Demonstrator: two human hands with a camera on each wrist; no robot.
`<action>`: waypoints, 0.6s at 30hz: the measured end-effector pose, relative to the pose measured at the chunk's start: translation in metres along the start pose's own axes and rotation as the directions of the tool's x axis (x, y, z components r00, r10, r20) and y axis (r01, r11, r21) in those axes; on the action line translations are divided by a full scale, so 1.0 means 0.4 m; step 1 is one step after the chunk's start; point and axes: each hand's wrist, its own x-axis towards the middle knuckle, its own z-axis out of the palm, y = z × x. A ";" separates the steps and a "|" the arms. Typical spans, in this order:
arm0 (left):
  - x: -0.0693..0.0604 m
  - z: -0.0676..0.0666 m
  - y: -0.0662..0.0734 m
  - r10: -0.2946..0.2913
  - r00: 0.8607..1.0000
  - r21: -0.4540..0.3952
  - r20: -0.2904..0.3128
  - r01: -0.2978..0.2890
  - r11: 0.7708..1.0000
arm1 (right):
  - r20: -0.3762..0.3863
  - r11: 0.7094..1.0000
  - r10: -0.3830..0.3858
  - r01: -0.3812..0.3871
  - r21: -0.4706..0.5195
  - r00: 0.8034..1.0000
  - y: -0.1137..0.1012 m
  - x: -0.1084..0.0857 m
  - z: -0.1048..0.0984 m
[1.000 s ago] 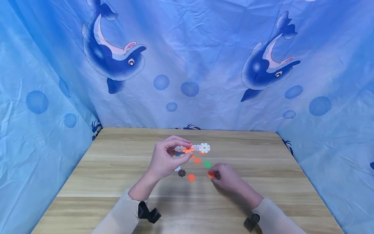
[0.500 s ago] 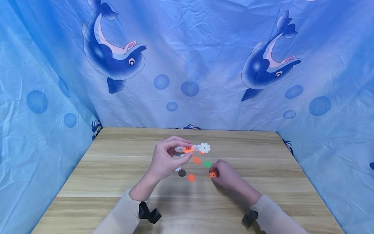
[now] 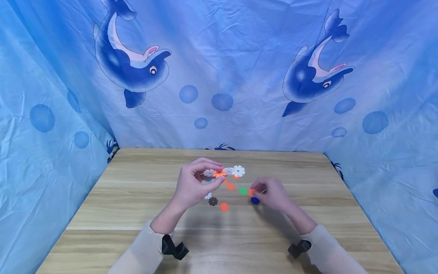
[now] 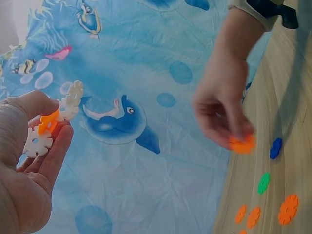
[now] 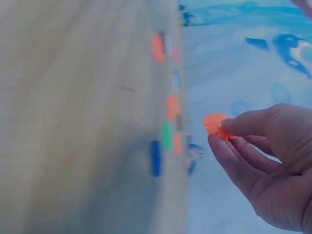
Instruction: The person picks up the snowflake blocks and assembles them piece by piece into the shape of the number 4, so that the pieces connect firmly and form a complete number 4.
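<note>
My left hand (image 3: 195, 184) pinches a row of interlocked notched plastic discs, held above the table: an orange disc (image 4: 48, 124) between thumb and fingers, with white discs (image 3: 238, 171) on both sides. The fingers hide part of this row. Over to the right, my right hand (image 3: 275, 195) pinches a single orange notched disc (image 5: 214, 124) between thumb and fingertips, lifted off the table. Beneath that hand a dark blue disc (image 3: 255, 200) lies on the wood. Close by it is a green disc (image 3: 243, 191).
On the wooden table (image 3: 137, 213), between the hands, are a loose orange disc (image 3: 224, 207), a dark brown disc (image 3: 213, 201), a white disc (image 3: 208, 196) and more orange discs (image 3: 230, 187). A blue dolphin-print curtain (image 3: 222, 57) encloses the table's back and sides.
My right hand has risen from the table and moved slightly away from me with the orange disc, uncovering the blue disc. My left hand holds the row almost still.
</note>
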 end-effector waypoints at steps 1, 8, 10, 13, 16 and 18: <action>0.001 0.000 0.000 -0.003 1.000 -0.003 0.000 0.003 1.000 | -0.028 1.000 -0.006 0.006 0.009 1.000 -0.007 0.003 -0.012; 0.001 0.001 -0.006 -0.009 1.000 -0.011 -0.002 0.009 1.000 | -0.165 0.995 0.008 0.008 0.098 0.986 -0.083 0.004 -0.088; 0.000 0.001 -0.008 -0.008 1.000 -0.011 -0.003 0.008 1.000 | -0.190 0.993 -0.009 0.030 0.113 0.982 -0.106 0.000 -0.106; -0.001 0.002 -0.010 -0.010 1.000 -0.009 -0.006 0.010 1.000 | -0.218 0.987 -0.046 0.078 0.138 0.975 -0.135 -0.006 -0.123; 0.001 0.002 -0.009 -0.013 1.000 0.008 -0.008 0.013 1.000 | -0.247 0.976 -0.078 0.125 0.179 0.966 -0.156 -0.011 -0.130; 0.002 0.003 -0.009 -0.014 1.000 0.018 -0.005 0.014 1.000 | -0.275 0.963 -0.093 0.156 0.220 0.957 -0.167 -0.016 -0.130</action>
